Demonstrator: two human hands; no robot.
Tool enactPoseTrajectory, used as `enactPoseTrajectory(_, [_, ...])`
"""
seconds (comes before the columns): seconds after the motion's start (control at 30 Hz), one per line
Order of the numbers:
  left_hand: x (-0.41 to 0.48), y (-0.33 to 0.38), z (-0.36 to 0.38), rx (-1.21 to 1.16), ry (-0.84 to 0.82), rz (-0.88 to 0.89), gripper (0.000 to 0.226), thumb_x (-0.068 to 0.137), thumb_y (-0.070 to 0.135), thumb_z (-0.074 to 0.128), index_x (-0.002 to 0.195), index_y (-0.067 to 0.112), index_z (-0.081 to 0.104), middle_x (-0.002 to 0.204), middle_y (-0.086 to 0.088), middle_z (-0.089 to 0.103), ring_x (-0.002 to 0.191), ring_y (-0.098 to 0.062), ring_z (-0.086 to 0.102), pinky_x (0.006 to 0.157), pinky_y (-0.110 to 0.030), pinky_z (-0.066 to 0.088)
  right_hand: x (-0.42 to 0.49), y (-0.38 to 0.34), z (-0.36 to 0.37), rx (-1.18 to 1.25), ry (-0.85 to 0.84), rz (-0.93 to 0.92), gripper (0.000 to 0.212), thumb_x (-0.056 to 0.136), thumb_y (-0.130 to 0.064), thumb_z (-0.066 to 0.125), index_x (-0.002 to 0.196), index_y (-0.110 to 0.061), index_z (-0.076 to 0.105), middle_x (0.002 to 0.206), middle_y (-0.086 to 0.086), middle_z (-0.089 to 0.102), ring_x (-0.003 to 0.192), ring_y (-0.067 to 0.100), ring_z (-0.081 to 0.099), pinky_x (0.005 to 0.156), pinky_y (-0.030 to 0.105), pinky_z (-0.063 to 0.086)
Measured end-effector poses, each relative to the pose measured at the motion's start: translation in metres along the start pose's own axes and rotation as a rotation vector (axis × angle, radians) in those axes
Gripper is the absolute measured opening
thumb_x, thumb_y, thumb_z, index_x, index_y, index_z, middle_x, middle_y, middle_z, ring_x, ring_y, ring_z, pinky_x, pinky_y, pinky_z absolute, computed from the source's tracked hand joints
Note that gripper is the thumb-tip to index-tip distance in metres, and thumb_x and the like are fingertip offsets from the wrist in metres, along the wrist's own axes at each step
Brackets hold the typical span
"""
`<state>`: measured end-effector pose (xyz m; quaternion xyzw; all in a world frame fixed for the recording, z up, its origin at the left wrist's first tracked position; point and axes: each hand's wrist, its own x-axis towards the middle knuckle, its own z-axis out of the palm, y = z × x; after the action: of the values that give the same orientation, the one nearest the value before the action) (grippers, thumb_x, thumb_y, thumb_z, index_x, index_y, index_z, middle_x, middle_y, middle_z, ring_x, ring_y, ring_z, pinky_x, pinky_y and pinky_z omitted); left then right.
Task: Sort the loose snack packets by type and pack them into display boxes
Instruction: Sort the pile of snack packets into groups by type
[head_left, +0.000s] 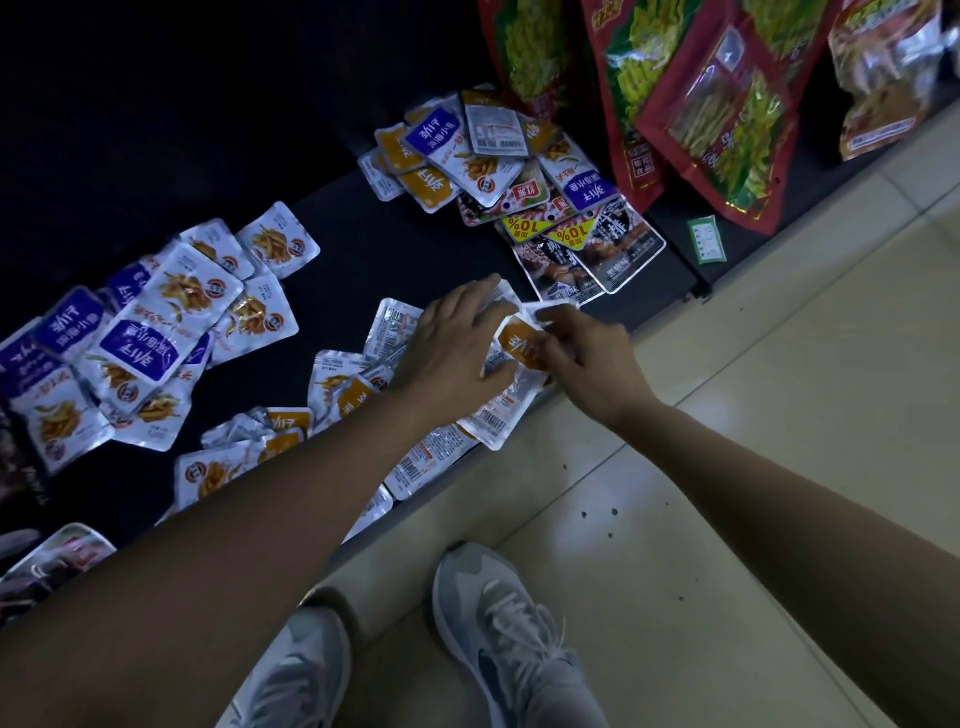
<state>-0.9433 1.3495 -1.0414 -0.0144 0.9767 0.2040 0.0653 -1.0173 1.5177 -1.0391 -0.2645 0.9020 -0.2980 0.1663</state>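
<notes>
Head view: right hand (587, 364) pinches an orange-labelled packet (522, 345), silver-edged, at centre of the dark surface (353, 249). Left hand (457, 348) lies flat, fingers spread, on silver packets (493, 418) beside it. Purple-labelled pile (140, 338) at 9 o'clock, mixed pile (488, 150) at 12 o'clock.

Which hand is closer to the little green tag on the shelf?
Right. The right hand, pinching an orange packet, is nearer the green tag, which lies up and to its right. The left hand rests on silver packets farther left.

Glossy foil packets (156, 332) (matt shelf (363, 244))
</notes>
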Motion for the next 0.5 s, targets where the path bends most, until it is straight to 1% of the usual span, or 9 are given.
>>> enactPoseTrajectory(0.03, [0.0,-0.001,0.0,0.0,-0.012,0.002,0.059,0.09,0.042,0.054,0.143,0.022,0.038,0.16,-0.003,0.015,0.146,-0.025,0.013,0.115,-0.041,0.014,0.0,-0.003,0.0,-0.02,-0.013,-0.025,0.041,0.09,-0.038,0.039,0.118,-0.016,0.058,0.096,0.004,0.071,0.09,0.024,0.066,0.092,0.044,0.045])
enactPoseTrajectory(0.1, [0.0,-0.003,-0.001,0.015,-0.038,0.004,0.063,0.092,0.043,0.053,0.148,0.025,0.031,0.162,-0.002,0.009,0.148,-0.024,0.007,0.117,-0.041,0.01,0.005,-0.001,-0.001,-0.092,0.039,-0.028,0.044,0.089,-0.039,0.04,0.125,-0.018,0.054,0.113,0.006,0.064,0.106,0.025,0.057,0.098,0.043,0.038])
enactPoseTrajectory(0.17, [-0.002,-0.005,0.001,0.025,-0.047,-0.008,0.063,0.094,0.044,0.05,0.15,0.027,0.028,0.162,0.0,0.007,0.148,-0.022,0.005,0.117,-0.04,0.007,0.01,0.002,-0.004,-0.107,0.08,0.085,0.055,0.089,-0.044,0.042,0.137,-0.019,0.043,0.136,0.007,0.049,0.127,0.026,0.042,0.106,0.046,0.028])
enactPoseTrajectory(0.23, [-0.003,-0.007,0.001,0.03,-0.047,-0.042,0.063,0.095,0.042,0.048,0.151,0.023,0.026,0.162,0.0,0.007,0.148,-0.021,0.005,0.117,-0.038,0.005,0.011,0.004,-0.001,-0.09,0.01,0.173,0.065,0.091,-0.047,0.05,0.145,-0.016,0.033,0.145,0.01,0.04,0.133,0.03,0.035,0.108,0.046,0.026])
enactPoseTrajectory(0.27, [-0.003,-0.007,0.0,0.035,-0.048,-0.066,0.063,0.096,0.04,0.046,0.151,0.02,0.024,0.162,-0.001,0.006,0.148,-0.021,0.005,0.117,-0.037,0.005,0.008,0.003,0.004,-0.101,-0.038,0.147,0.068,0.091,-0.044,0.056,0.147,-0.014,0.031,0.145,0.011,0.039,0.131,0.031,0.034,0.107,0.043,0.028])
enactPoseTrajectory(0.33, [-0.005,-0.01,-0.002,0.042,-0.027,-0.118,0.062,0.097,0.033,0.043,0.152,0.018,0.021,0.161,-0.004,0.008,0.148,-0.022,0.006,0.118,-0.037,0.004,0.002,-0.004,0.016,-0.075,-0.086,0.055,0.07,0.088,-0.033,0.064,0.145,-0.01,0.032,0.14,0.013,0.042,0.126,0.03,0.037,0.102,0.037,0.031])
enactPoseTrajectory(0.4, [-0.008,-0.015,-0.003,0.074,0.021,-0.146,0.058,0.096,0.028,0.042,0.151,0.018,0.025,0.16,-0.006,0.016,0.147,-0.024,0.01,0.118,-0.04,0.001,0.002,-0.013,0.028,-0.01,-0.072,0.018,0.064,0.086,-0.025,0.067,0.141,-0.007,0.038,0.13,0.014,0.048,0.119,0.029,0.041,0.094,0.031,0.032])
enactPoseTrajectory(0.47, [-0.013,-0.021,-0.005,0.099,0.058,-0.151,0.055,0.094,0.029,0.036,0.148,0.018,0.032,0.157,-0.005,0.025,0.147,-0.022,0.015,0.119,-0.044,-0.002,0.005,-0.021,0.038,0.041,-0.055,0.011,0.055,0.085,-0.021,0.068,0.133,-0.006,0.047,0.121,0.014,0.052,0.113,0.03,0.047,0.087,0.03,0.034])
enactPoseTrajectory(0.5, [-0.015,-0.024,-0.006,0.091,0.064,-0.146,0.057,0.091,0.03,0.03,0.147,0.019,0.034,0.157,-0.003,0.027,0.147,-0.021,0.016,0.119,-0.045,-0.003,0.006,-0.025,0.042,0.064,-0.071,0.004,0.05,0.085,-0.02,0.068,0.129,-0.006,0.051,0.117,0.014,0.054,0.11,0.03,0.049,0.085,0.03,0.036])
